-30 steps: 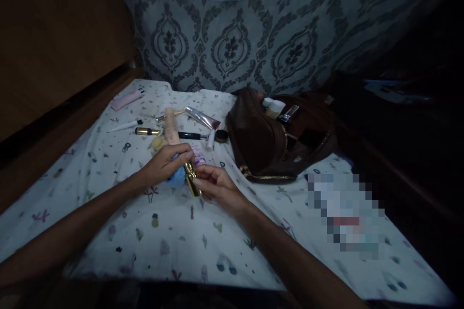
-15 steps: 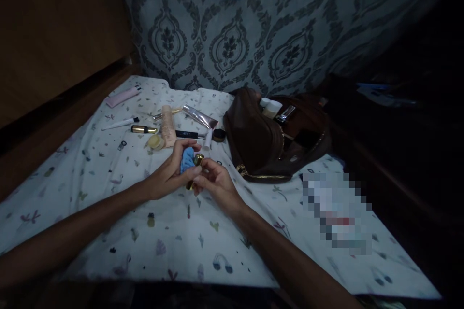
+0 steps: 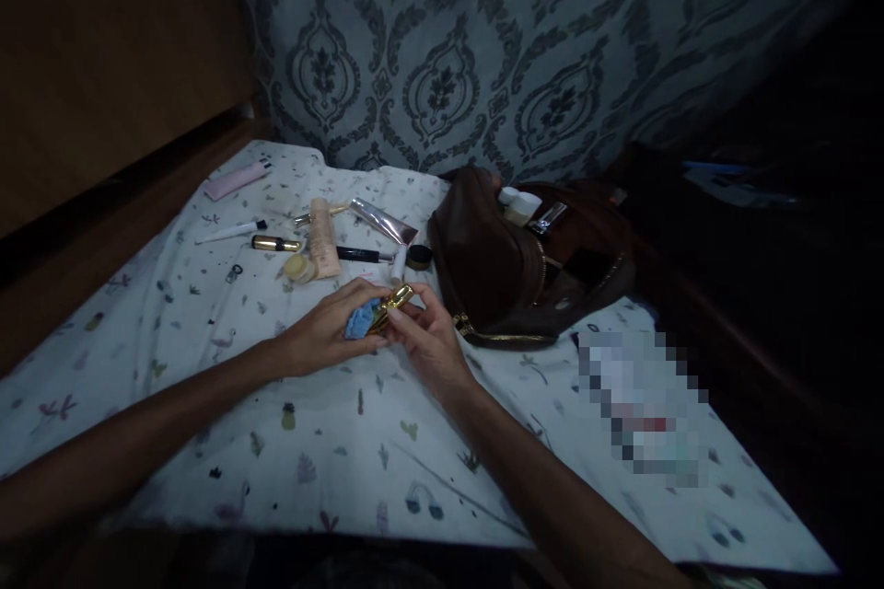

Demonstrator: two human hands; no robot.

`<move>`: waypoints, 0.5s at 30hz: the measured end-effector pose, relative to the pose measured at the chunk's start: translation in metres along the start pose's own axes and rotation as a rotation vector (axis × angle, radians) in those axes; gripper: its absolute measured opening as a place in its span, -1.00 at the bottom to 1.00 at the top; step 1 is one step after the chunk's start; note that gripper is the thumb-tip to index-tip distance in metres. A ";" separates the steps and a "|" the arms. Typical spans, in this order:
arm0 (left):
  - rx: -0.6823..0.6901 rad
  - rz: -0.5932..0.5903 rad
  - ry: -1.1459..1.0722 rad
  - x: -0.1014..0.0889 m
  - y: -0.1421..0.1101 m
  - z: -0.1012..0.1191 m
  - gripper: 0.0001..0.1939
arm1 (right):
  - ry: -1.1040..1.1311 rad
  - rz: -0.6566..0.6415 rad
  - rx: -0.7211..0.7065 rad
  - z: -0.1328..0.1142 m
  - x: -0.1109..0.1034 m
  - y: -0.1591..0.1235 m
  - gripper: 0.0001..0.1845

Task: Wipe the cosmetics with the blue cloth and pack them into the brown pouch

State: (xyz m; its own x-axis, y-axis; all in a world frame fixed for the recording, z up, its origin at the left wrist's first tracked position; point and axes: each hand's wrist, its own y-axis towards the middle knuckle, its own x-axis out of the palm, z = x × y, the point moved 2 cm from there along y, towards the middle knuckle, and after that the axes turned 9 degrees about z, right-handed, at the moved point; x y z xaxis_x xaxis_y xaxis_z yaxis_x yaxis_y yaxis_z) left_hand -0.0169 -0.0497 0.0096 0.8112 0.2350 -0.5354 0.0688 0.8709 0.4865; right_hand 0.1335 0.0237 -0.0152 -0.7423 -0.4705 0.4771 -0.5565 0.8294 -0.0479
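Note:
My left hand (image 3: pixel 335 331) is closed round a crumpled blue cloth (image 3: pixel 361 319), which bunches out between thumb and fingers. A shiny gold cosmetic tube (image 3: pixel 399 297) lies slanted against the cloth, its upper end pointing right. Fingertips of my right hand (image 3: pixel 432 338) pinch the tube from the right side. Part of the tube is hidden by the fingers and cloth. Just beyond my hands are a beige squeeze tube (image 3: pixel 322 239), a small yellowish jar (image 3: pixel 299 270) and a white tube (image 3: pixel 399 264).
A brown bag (image 3: pixel 487 253) stands unzipped at the right with white-capped bottles (image 3: pixel 523 207) inside. Farther back lie a silver tube (image 3: pixel 383 221), a black-and-gold tube (image 3: pixel 276 244), a black pen-like tube (image 3: pixel 363 255), a round black-lidded pot (image 3: pixel 418 257) and a pink tube (image 3: pixel 237 180).
The gold tube has turned from near upright to slanted up and right. My left hand has rolled over so its back shows more, and the blue cloth sits lower.

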 end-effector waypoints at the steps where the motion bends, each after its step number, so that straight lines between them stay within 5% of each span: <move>1: 0.002 0.001 0.005 -0.001 0.000 0.000 -0.50 | -0.037 0.010 -0.014 -0.001 -0.002 0.001 -0.59; 8: -0.053 0.021 -0.006 -0.006 0.002 -0.002 -0.55 | -0.197 0.096 -0.198 -0.011 -0.007 0.006 -0.58; 15: -0.100 -0.048 -0.058 -0.008 0.005 0.006 -0.56 | -0.156 0.090 -0.186 -0.016 -0.008 0.007 -0.68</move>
State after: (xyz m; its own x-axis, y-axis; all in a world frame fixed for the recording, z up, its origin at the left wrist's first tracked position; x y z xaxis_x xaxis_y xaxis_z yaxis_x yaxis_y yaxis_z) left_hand -0.0199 -0.0498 0.0210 0.8409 0.1687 -0.5143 0.0526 0.9202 0.3879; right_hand 0.1411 0.0383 -0.0050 -0.8424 -0.4207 0.3368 -0.4177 0.9046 0.0853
